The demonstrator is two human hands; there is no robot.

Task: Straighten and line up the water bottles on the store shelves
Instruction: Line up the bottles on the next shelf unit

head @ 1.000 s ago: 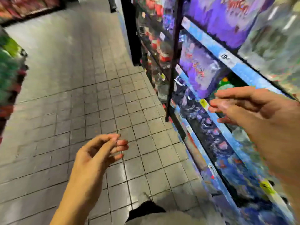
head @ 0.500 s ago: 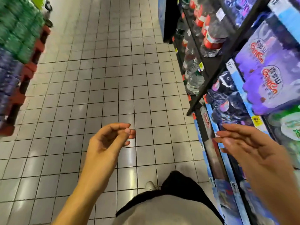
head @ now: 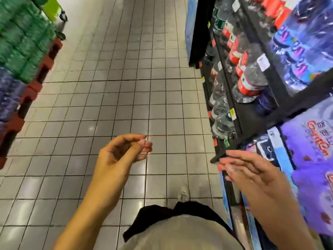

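Head view: both hands empty over the tiled floor (head: 111, 98).
Left hand (head: 120, 154) loosely curled; right hand (head: 252, 174) spread (blurred) near the shelves (head: 252, 112) of water bottles (head: 250, 82).

Left hand (head: 122, 154) loosely curled, empty; right hand (head: 252, 170) outstretched, fingers relaxed.

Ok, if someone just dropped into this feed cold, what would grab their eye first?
Probably the two bare hands held out over the grey tiled floor: the left hand with loosely curled fingers, the right hand reaching towards the shelf edge, both holding nothing. Next, the clear plastic water bottles with red labels on the black shelf at right, and the purple shrink-wrapped bottle packs just below them.
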